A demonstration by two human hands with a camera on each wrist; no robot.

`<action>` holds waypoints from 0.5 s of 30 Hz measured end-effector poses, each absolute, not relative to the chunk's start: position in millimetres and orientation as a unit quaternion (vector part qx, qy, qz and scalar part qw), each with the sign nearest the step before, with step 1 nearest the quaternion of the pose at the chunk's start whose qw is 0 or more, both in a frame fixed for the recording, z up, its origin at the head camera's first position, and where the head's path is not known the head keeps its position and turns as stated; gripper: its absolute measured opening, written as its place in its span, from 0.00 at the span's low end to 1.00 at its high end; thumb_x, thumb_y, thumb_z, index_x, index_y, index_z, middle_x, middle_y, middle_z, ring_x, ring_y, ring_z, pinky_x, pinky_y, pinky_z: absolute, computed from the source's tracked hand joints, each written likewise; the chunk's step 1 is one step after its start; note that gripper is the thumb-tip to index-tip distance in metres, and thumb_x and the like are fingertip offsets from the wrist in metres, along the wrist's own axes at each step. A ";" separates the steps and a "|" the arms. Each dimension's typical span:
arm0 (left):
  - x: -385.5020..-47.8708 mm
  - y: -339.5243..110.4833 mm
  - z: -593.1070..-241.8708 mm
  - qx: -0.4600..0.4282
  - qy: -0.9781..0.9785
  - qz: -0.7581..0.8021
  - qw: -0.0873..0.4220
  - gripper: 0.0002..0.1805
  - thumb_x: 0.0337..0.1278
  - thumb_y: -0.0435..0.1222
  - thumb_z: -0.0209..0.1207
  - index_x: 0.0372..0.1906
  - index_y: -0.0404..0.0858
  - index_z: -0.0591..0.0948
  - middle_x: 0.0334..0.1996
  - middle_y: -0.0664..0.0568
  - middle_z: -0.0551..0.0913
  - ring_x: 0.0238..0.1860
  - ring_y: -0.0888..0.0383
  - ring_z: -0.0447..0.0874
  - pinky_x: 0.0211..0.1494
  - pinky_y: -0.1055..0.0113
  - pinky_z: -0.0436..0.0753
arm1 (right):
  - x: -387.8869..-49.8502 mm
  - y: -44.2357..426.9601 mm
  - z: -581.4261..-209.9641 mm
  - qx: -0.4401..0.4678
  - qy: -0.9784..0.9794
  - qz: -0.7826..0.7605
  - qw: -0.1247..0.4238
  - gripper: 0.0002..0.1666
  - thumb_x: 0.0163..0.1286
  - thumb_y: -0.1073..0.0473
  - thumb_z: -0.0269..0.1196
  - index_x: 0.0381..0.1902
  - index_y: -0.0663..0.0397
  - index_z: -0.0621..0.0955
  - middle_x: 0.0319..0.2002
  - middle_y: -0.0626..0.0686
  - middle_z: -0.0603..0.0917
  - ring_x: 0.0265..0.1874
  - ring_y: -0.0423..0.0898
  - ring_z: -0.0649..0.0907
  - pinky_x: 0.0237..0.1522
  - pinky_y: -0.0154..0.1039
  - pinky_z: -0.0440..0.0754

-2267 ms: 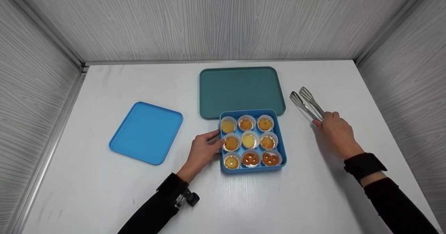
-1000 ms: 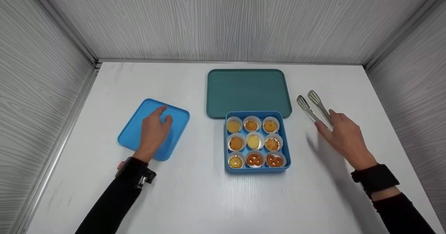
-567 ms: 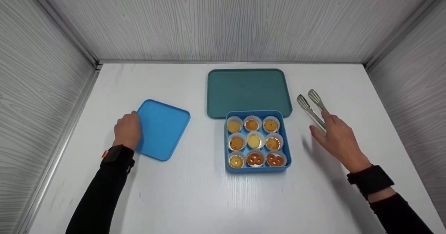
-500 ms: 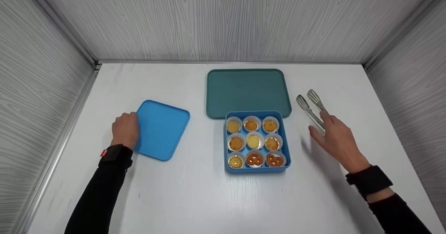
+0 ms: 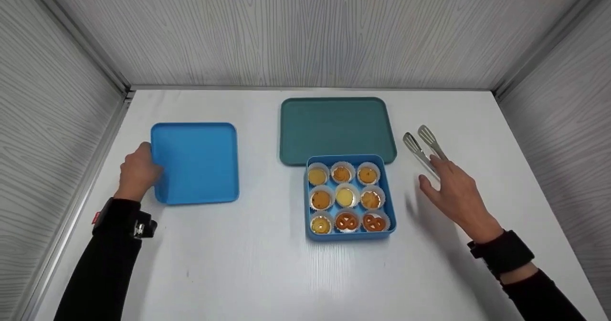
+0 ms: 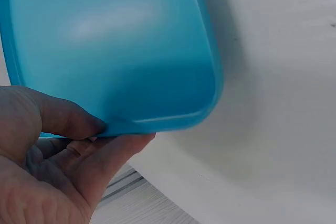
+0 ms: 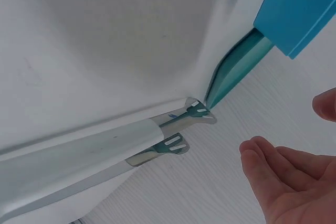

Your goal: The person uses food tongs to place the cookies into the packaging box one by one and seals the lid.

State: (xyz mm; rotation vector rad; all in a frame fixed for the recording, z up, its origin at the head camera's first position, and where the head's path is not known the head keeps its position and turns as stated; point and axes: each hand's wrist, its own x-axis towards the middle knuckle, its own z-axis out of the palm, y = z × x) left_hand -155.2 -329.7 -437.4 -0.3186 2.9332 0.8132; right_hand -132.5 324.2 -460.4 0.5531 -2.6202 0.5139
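Observation:
My left hand (image 5: 138, 173) pinches the left rim of a shallow blue square lid (image 5: 198, 163), thumb on top and fingers beneath; the left wrist view shows this grip on the lid (image 6: 115, 45) closely. A shadow lies on the table beside the lid. My right hand (image 5: 456, 194) hovers over the handle end of metal tongs (image 5: 420, 144) with slotted tips. In the right wrist view its thumb and fingers stand apart, with nothing between them, and the tongs (image 7: 173, 121) lie clear of them. A blue box (image 5: 351, 236) with rows of cookies in white paper cups sits between the hands.
A green tray (image 5: 334, 127) lies behind the box, whose back edge overlaps the tray's front edge. All stand on a white table (image 5: 267, 263). Wood-grain panels (image 5: 305, 29) wall in the back and both sides.
My left hand has gone from the box to the lid and gripped its left rim. The lid has shifted left and turned square to the table. My right hand has loosened from the tongs.

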 end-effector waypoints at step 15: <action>-138.9 -272.9 -404.8 -0.094 0.685 0.720 0.062 0.48 0.72 0.24 0.55 0.85 0.40 0.40 0.79 0.31 0.55 0.66 0.44 0.79 0.59 0.59 0.85 | -113.2 293.7 -429.4 0.168 -0.931 0.302 0.114 0.23 0.75 0.60 0.65 0.62 0.68 0.79 0.52 0.62 0.87 0.48 0.57 0.87 0.52 0.48 0.87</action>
